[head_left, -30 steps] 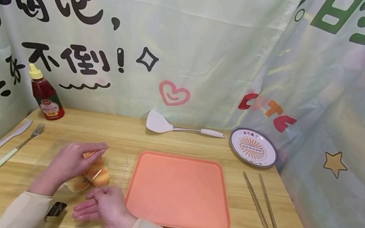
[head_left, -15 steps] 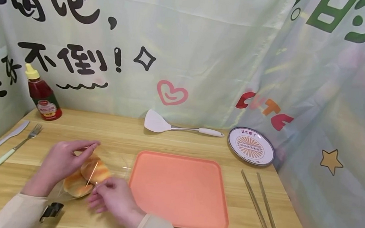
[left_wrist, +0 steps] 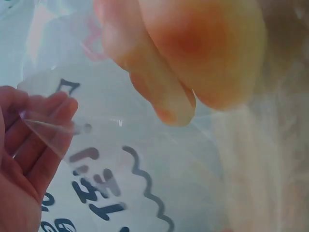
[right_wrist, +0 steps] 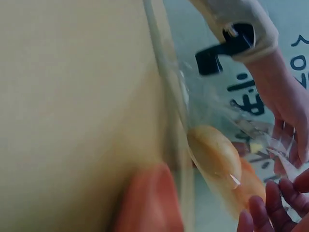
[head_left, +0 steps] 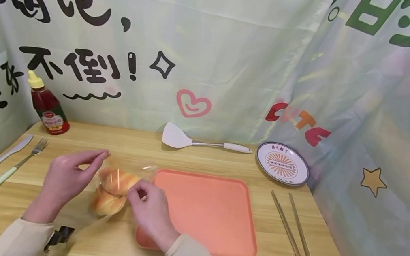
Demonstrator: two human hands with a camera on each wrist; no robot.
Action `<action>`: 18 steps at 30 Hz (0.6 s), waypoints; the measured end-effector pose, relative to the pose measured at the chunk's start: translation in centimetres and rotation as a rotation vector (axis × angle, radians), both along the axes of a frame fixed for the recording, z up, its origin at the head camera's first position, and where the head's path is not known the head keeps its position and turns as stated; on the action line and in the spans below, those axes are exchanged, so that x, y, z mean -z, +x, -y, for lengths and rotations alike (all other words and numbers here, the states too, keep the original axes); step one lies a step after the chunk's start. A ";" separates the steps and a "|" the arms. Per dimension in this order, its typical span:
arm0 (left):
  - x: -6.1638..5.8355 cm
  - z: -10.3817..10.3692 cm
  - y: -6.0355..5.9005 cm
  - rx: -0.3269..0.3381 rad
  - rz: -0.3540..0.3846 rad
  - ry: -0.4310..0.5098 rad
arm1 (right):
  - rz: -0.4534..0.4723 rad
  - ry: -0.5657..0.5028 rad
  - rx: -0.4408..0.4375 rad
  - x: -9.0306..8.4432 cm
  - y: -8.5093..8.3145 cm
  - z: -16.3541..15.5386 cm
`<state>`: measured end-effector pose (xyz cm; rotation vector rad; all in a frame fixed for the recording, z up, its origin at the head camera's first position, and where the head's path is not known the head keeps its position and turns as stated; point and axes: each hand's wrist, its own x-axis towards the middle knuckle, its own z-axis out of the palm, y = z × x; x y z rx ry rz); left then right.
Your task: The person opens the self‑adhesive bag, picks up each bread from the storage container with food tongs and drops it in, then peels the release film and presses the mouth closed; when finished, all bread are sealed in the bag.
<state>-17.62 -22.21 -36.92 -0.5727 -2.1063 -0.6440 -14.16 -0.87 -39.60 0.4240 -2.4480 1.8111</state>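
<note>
Two golden bread rolls (head_left: 113, 191) sit inside a clear plastic bag (head_left: 83, 219), lifted a little off the wooden table (head_left: 133, 150) just left of an orange tray (head_left: 201, 213). My left hand (head_left: 97, 161) pinches the bag's film at its upper left. My right hand (head_left: 137, 189) pinches the film on the right, over the tray's near left corner. In the left wrist view a roll (left_wrist: 203, 48) hangs close above my left fingers (left_wrist: 34, 140), which hold a strip of film. The right wrist view shows the rolls (right_wrist: 217, 154) in the bag between both hands.
A ketchup bottle (head_left: 47, 106) stands at the back left, with a white knife (head_left: 2, 157) and a fork (head_left: 15, 166) in front of it. A white spatula (head_left: 196, 141) and a patterned plate (head_left: 282, 164) lie at the back. Long metal chopsticks (head_left: 296, 237) lie right of the tray.
My right hand rose from the table and took hold of the bag's film. Both hands moved the bag with the rolls up and right, to the tray's edge.
</note>
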 end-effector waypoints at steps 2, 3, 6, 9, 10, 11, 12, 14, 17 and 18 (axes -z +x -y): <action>-0.5 -0.3 0.2 -0.014 0.009 0.019 | -0.077 -0.003 0.004 -0.4 -0.4 -0.7; -0.7 -0.5 0.4 -0.017 0.010 0.028 | -0.114 -0.010 0.005 -0.5 -0.6 -1.1; -1.3 -1.4 0.6 -0.008 -0.025 0.077 | -0.210 -0.023 -0.002 -0.9 -1.2 -2.2; -1.9 -2.4 0.8 0.012 -0.061 0.136 | -0.271 -0.028 -0.008 -1.5 -1.8 -3.5; -2.1 -2.7 1.0 0.018 -0.067 0.154 | -0.288 -0.025 -0.003 -1.7 -2.0 -3.9; -2.3 -3.1 1.1 0.023 -0.068 0.166 | -0.301 -0.022 0.003 -2.0 -2.1 -4.3; -2.5 -3.4 1.3 0.030 -0.070 0.180 | -0.313 -0.022 0.011 -2.3 -2.2 -4.6; -2.9 -4.1 1.6 0.040 -0.075 0.203 | -0.338 -0.029 0.027 -3.0 -2.3 -5.2; -3.4 -5.1 1.9 0.068 -0.107 0.229 | -0.375 -0.045 0.050 -3.9 -2.3 -6.1; -3.6 -5.4 2.0 0.077 -0.122 0.235 | -0.391 -0.050 0.059 -4.2 -2.3 -6.4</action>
